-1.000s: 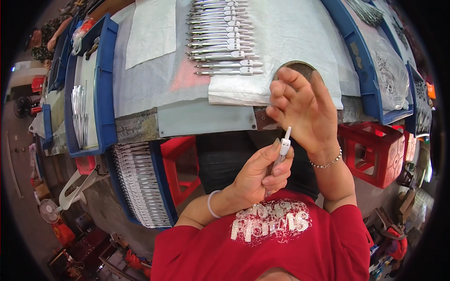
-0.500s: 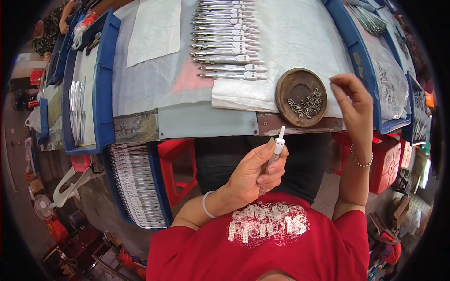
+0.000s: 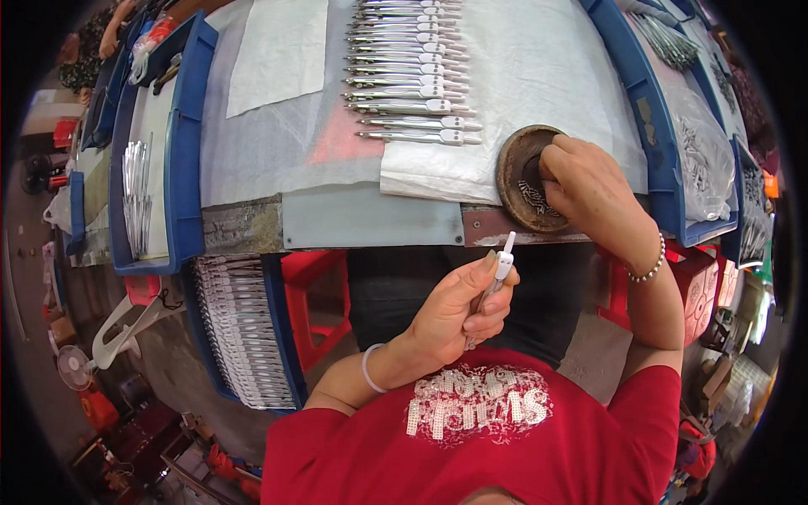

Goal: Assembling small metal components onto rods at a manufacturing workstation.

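Note:
A drawing compass (image 3: 504,266) stands almost upright in my left hand (image 3: 467,303), its white head and stem pointing up and its metal legs mostly hidden by my fingers. My right hand (image 3: 593,181) reaches into a round brown dish (image 3: 511,160) of small metal screws (image 3: 534,200). The fingers there are bent and pinched together among the screws; whatever they grip is hidden. Beyond both hands, a row of similar compasses (image 3: 433,105) lies side by side on the white sheet (image 3: 429,177), heads to the right.
Blue trays flank the table: the left tray (image 3: 187,160) has thin metal rods, the right one (image 3: 665,143) a clear bag of metal parts (image 3: 703,168). Below the table at left, a blue bin (image 3: 290,353) is packed with compasses (image 3: 244,337). Red stools (image 3: 316,295) stand underneath.
My right hand has moved left from beside the dish into it, its fingers now down among the screws. My left hand keeps the compass in nearly the same place.

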The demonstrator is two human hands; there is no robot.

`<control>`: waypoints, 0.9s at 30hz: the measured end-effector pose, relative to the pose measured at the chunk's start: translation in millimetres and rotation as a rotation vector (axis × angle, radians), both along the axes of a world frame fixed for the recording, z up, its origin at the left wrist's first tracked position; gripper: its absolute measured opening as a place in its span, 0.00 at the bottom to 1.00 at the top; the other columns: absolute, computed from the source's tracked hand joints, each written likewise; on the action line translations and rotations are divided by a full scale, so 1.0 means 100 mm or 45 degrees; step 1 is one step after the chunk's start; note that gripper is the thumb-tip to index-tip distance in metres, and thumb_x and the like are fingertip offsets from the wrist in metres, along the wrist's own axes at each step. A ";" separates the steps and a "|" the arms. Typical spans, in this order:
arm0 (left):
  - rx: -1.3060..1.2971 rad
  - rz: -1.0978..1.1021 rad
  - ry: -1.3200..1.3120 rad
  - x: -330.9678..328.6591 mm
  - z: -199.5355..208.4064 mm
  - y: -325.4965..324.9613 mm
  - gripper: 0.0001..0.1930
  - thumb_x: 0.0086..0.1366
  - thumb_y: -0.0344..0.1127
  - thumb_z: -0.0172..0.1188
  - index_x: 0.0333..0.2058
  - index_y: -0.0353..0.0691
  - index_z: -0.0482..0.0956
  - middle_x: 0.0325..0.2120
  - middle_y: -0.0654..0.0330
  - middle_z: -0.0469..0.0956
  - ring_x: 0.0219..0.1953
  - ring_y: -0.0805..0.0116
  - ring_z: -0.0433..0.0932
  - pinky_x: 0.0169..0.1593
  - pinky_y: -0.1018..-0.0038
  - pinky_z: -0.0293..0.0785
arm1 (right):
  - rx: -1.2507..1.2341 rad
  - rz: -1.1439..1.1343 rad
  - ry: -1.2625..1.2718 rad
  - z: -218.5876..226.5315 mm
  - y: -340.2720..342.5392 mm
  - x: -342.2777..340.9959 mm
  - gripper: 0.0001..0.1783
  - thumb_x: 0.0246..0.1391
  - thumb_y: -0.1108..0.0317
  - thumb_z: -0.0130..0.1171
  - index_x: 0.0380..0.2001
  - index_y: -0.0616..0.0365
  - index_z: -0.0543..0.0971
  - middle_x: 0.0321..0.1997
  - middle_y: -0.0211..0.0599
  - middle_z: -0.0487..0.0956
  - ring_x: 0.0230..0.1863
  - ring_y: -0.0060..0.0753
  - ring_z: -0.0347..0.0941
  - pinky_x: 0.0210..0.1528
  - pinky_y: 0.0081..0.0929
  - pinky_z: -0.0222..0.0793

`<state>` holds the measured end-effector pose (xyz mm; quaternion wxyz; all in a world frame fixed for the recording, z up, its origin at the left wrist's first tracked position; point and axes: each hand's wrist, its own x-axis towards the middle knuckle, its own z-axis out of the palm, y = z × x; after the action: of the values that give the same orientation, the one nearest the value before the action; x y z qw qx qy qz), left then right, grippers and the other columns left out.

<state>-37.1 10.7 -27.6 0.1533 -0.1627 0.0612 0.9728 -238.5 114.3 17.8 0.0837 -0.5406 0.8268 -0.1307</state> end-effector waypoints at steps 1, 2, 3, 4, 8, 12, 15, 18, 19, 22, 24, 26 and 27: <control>0.002 -0.001 0.000 0.00 0.00 0.01 0.17 0.67 0.48 0.45 0.38 0.39 0.68 0.17 0.70 0.62 0.12 0.85 0.53 0.16 0.86 0.50 | 0.004 0.038 0.020 -0.01 -0.01 -0.02 0.06 0.40 0.75 0.53 0.21 0.62 0.66 0.25 0.44 0.68 0.31 0.49 0.66 0.33 0.39 0.62; -0.007 -0.006 -0.002 0.00 0.00 0.01 0.17 0.67 0.48 0.44 0.38 0.39 0.68 0.17 0.70 0.62 0.12 0.85 0.53 0.16 0.86 0.50 | 0.006 0.078 0.041 -0.03 -0.03 -0.04 0.06 0.40 0.74 0.53 0.21 0.63 0.66 0.25 0.45 0.69 0.30 0.50 0.66 0.32 0.38 0.62; -0.015 -0.012 -0.005 0.00 -0.01 0.01 0.17 0.67 0.48 0.44 0.37 0.39 0.69 0.17 0.70 0.62 0.12 0.85 0.53 0.15 0.86 0.50 | 0.007 0.079 0.042 -0.01 -0.03 -0.04 0.06 0.40 0.74 0.53 0.21 0.63 0.66 0.25 0.45 0.69 0.30 0.50 0.66 0.32 0.38 0.62; -0.014 -0.012 -0.004 0.00 -0.02 0.01 0.17 0.67 0.48 0.44 0.37 0.39 0.69 0.17 0.70 0.62 0.12 0.85 0.53 0.15 0.86 0.50 | -0.063 0.043 -0.054 0.03 -0.02 -0.04 0.05 0.40 0.76 0.53 0.22 0.63 0.67 0.24 0.42 0.70 0.28 0.44 0.68 0.29 0.34 0.63; -0.007 0.008 -0.011 0.00 -0.06 0.02 0.17 0.68 0.48 0.43 0.37 0.39 0.69 0.17 0.70 0.62 0.12 0.85 0.53 0.15 0.85 0.49 | -0.344 -0.291 -0.632 0.30 0.11 0.15 0.04 0.41 0.81 0.53 0.25 0.65 0.71 0.21 0.31 0.74 0.21 0.20 0.70 0.22 0.19 0.63; 0.011 0.016 -0.024 -0.04 -0.09 0.04 0.17 0.68 0.47 0.43 0.37 0.39 0.70 0.17 0.70 0.62 0.11 0.85 0.53 0.15 0.85 0.49 | -0.779 -0.478 -1.240 0.26 0.24 0.57 0.04 0.44 0.83 0.53 0.25 0.65 0.71 0.25 0.34 0.76 0.28 0.18 0.71 0.30 0.12 0.67; 0.001 0.044 -0.009 -0.05 -0.08 0.07 0.16 0.67 0.47 0.45 0.37 0.38 0.70 0.16 0.69 0.63 0.11 0.85 0.53 0.14 0.86 0.49 | -0.862 -0.309 -1.042 0.03 0.27 0.76 0.08 0.40 0.85 0.55 0.26 0.63 0.71 0.30 0.38 0.76 0.26 0.19 0.69 0.27 0.14 0.65; -0.015 0.081 -0.040 -0.07 -0.03 0.08 0.15 0.67 0.47 0.46 0.36 0.40 0.69 0.17 0.68 0.63 0.12 0.85 0.53 0.14 0.86 0.49 | -0.794 -0.269 -0.766 -0.05 0.25 0.86 0.11 0.37 0.85 0.59 0.26 0.60 0.72 0.34 0.36 0.73 0.26 0.19 0.69 0.23 0.14 0.65; -0.016 0.080 -0.043 -0.06 -0.02 0.09 0.15 0.67 0.47 0.46 0.36 0.40 0.69 0.17 0.68 0.63 0.12 0.85 0.53 0.14 0.86 0.49 | -0.794 -0.271 -0.769 -0.06 0.23 0.88 0.11 0.37 0.85 0.59 0.26 0.60 0.72 0.34 0.36 0.73 0.26 0.19 0.69 0.23 0.14 0.65; -0.081 0.076 -0.064 -0.07 0.01 0.08 0.14 0.67 0.47 0.46 0.33 0.41 0.67 0.17 0.68 0.63 0.12 0.84 0.53 0.15 0.86 0.49 | -0.820 -0.222 -0.587 -0.08 0.19 0.91 0.11 0.37 0.85 0.60 0.26 0.61 0.73 0.34 0.35 0.72 0.26 0.20 0.70 0.23 0.15 0.66; -0.160 0.080 -0.027 -0.06 0.03 0.09 0.14 0.67 0.47 0.45 0.31 0.42 0.65 0.17 0.68 0.63 0.12 0.84 0.54 0.15 0.86 0.49 | -0.809 -0.202 -0.489 -0.09 0.19 0.92 0.11 0.36 0.85 0.60 0.26 0.61 0.73 0.34 0.36 0.72 0.26 0.21 0.69 0.23 0.17 0.67; -0.184 0.083 -0.027 -0.07 0.05 0.08 0.14 0.68 0.47 0.44 0.31 0.42 0.66 0.17 0.68 0.63 0.12 0.84 0.54 0.15 0.86 0.50 | -0.814 -0.221 -0.452 -0.10 0.19 0.95 0.11 0.36 0.84 0.60 0.26 0.61 0.73 0.34 0.36 0.72 0.26 0.21 0.69 0.23 0.17 0.67; -0.208 0.087 -0.026 -0.07 0.05 0.08 0.14 0.68 0.46 0.44 0.31 0.42 0.66 0.17 0.68 0.63 0.12 0.84 0.54 0.15 0.87 0.50 | -0.819 -0.237 -0.414 -0.11 0.19 0.96 0.11 0.36 0.84 0.60 0.26 0.61 0.73 0.34 0.37 0.72 0.26 0.22 0.69 0.23 0.16 0.67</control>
<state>-43.8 18.7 -22.3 0.1067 -0.1865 0.1330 0.9675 -142.7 133.8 6.9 0.0275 -0.4339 0.7651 -0.4750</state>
